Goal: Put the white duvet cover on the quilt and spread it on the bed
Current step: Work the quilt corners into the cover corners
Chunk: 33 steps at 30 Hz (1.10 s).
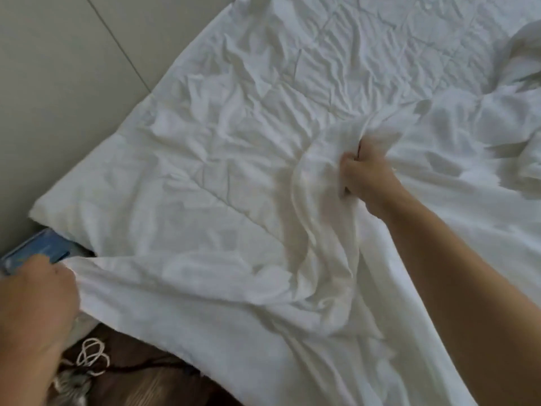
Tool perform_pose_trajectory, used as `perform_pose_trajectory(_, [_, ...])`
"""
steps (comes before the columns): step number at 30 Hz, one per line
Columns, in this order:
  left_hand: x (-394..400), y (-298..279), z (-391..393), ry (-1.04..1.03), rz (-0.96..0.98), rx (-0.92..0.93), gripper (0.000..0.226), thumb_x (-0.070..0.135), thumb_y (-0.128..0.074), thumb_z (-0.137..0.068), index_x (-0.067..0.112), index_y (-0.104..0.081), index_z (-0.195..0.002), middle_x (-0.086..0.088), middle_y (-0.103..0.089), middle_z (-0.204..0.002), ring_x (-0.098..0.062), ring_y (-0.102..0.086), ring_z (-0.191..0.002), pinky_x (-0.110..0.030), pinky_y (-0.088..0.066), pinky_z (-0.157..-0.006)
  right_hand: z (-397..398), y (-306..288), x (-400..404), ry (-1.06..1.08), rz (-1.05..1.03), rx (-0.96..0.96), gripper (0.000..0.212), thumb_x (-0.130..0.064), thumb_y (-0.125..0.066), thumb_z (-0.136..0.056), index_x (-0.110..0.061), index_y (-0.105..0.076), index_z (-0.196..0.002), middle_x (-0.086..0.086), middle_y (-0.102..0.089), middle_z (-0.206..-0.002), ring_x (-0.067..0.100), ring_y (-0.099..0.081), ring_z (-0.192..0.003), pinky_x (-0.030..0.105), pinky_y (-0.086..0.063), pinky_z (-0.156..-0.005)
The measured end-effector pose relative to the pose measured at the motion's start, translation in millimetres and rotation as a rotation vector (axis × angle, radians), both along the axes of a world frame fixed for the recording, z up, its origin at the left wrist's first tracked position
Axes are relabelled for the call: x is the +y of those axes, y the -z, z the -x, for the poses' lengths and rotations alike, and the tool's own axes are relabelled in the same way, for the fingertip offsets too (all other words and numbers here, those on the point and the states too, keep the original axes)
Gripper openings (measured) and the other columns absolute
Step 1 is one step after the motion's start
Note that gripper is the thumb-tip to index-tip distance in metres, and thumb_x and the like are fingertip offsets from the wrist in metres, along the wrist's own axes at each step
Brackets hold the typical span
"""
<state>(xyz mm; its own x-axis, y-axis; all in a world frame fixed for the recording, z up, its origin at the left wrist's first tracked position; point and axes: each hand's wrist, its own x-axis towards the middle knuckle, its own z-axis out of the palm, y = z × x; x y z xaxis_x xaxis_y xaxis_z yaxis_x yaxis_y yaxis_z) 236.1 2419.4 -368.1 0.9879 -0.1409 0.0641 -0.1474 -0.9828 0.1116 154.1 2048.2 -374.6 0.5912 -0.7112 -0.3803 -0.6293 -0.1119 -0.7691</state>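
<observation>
Fingers (63,272) of the left hand (35,303), at the lower left edge of the view, are curling round the near corner of the white duvet cover (205,294) and gripping it, so that the cloth is stretching out from the fist in a taut fold. Just above that hand, a blue object (38,253) is lying wedged between the pale wall (58,83) and the corner of the bed; what it is cannot be told. Below the hand, a loop of white cord (92,354) is lying on the dark wooden floor (140,376).

Moving right, the duvet cover is lying wrinkled across most of the bed, and the stitched squares of the quilt (336,54) are showing faintly through the cloth. Whether the quilt is fully inside cannot be told.

Right of centre, the right hand (366,177) is reaching in from the lower right on a bare forearm, its fingers closing in a fist on a bunched ridge of the cover and lifting it slightly off the bed. Further right, at the upper corner, more loose white cloth (524,63) is lying heaped in folds.
</observation>
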Motion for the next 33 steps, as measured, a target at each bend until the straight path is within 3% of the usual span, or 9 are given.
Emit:
perform_pose_trajectory(3, [18, 15, -5, -0.038, -0.25, 0.028, 0.014, 0.004, -0.051, -0.084, -0.002, -0.048, -0.096, -0.032, -0.052, -0.087, -0.052, -0.055, -0.079, -0.055, -0.045, -0.061, 2, 24, 18, -0.053, 0.191, 0.096, 0.031, -0.03, -0.048, -0.093, -0.006, -0.054, -0.112, 0.007, -0.073, -0.082, 0.025, -0.069, -0.09, 0.037, -0.055, -0.091])
perform_pose_trajectory(5, [-10, 23, 13, 0.189, -0.263, -0.033, 0.024, 0.008, -0.054, -0.089, 0.0, -0.054, -0.111, -0.026, -0.057, -0.104, -0.047, -0.055, -0.096, -0.056, -0.046, -0.075, 14, 30, 28, -0.099, 0.186, 0.078, 0.032, -0.04, -0.055, -0.096, -0.009, -0.059, -0.104, 0.0, -0.071, -0.078, 0.014, -0.066, -0.078, 0.032, -0.052, -0.077])
perform_pose_trajectory(8, [-109, 24, 63, 0.644, 0.094, 0.272, 0.05, 0.053, -0.045, -0.098, 0.014, -0.061, -0.124, -0.008, -0.065, -0.118, -0.032, -0.056, -0.115, -0.046, -0.043, -0.098, 37, 37, 37, -0.269, 0.296, 0.15, 0.03, -0.036, -0.056, -0.097, -0.009, -0.058, -0.083, 0.003, -0.061, -0.073, 0.02, -0.058, -0.068, 0.034, -0.04, -0.06])
perform_pose_trajectory(11, [-176, 31, 104, 0.441, 0.271, 0.566, 0.07, 0.078, -0.048, -0.081, 0.016, -0.06, -0.112, -0.005, -0.064, -0.112, -0.027, -0.057, -0.109, -0.043, -0.046, -0.098, 67, 28, 36, -0.183, 0.2, -0.05, 0.03, -0.028, -0.051, -0.102, -0.006, -0.054, -0.083, 0.005, -0.058, -0.073, 0.022, -0.054, -0.068, 0.036, -0.04, -0.062])
perform_pose_trajectory(17, [-214, 17, 172, 0.235, 0.962, 0.978, 0.049, 0.042, -0.079, -0.082, 0.036, -0.053, -0.123, 0.012, -0.071, -0.107, -0.001, -0.067, -0.097, -0.033, -0.056, -0.088, 161, -28, 3, 0.003, -0.233, -0.457, 0.02, -0.007, -0.052, -0.101, 0.001, -0.063, -0.085, 0.005, -0.064, -0.078, 0.019, -0.059, -0.077, 0.031, -0.047, -0.072])
perform_pose_trajectory(21, [-191, 1, 224, 0.692, 0.564, 0.369, 0.053, 0.032, -0.078, -0.075, 0.036, -0.051, -0.121, 0.007, -0.068, -0.1, -0.018, -0.068, -0.088, -0.031, -0.055, -0.07, 219, -33, -39, -0.125, -0.005, 0.248, 0.026, -0.027, -0.055, -0.086, -0.002, -0.064, -0.082, 0.012, -0.07, -0.08, 0.034, -0.065, -0.078, 0.042, -0.053, -0.071])
perform_pose_trajectory(27, [-179, 28, 319, 1.105, 0.091, 0.137, 0.052, 0.027, -0.054, -0.077, 0.03, -0.056, -0.13, 0.005, -0.06, -0.077, -0.015, -0.053, -0.051, -0.022, -0.037, -0.039, 199, -42, -23, -0.225, 0.369, 0.3, 0.083, -0.087, -0.05, -0.077, -0.018, -0.051, -0.123, 0.005, -0.059, -0.115, 0.029, -0.062, -0.104, 0.045, -0.052, -0.089])
perform_pose_trajectory(30, [-175, 43, 333, 1.089, -0.046, 0.201, 0.064, 0.03, -0.056, -0.075, 0.04, -0.049, -0.138, 0.006, -0.065, -0.076, -0.013, -0.046, -0.042, -0.021, -0.035, -0.035, 181, -11, -18, -0.439, 0.465, 0.634, 0.07, -0.061, -0.065, -0.086, -0.01, -0.045, -0.129, 0.013, -0.059, -0.128, 0.037, -0.06, -0.119, 0.043, -0.048, -0.096])
perform_pose_trajectory(33, [-148, 37, 296, 0.956, 0.053, 0.295, 0.094, 0.034, -0.073, -0.067, 0.037, -0.034, -0.153, 0.007, -0.06, -0.073, -0.014, -0.054, -0.043, -0.024, -0.041, -0.037, 174, -7, -25, -0.394, 0.531, 0.521, 0.021, -0.028, -0.048, -0.1, -0.009, -0.054, -0.092, 0.019, -0.066, -0.106, 0.04, -0.064, -0.101, 0.039, -0.045, -0.079])
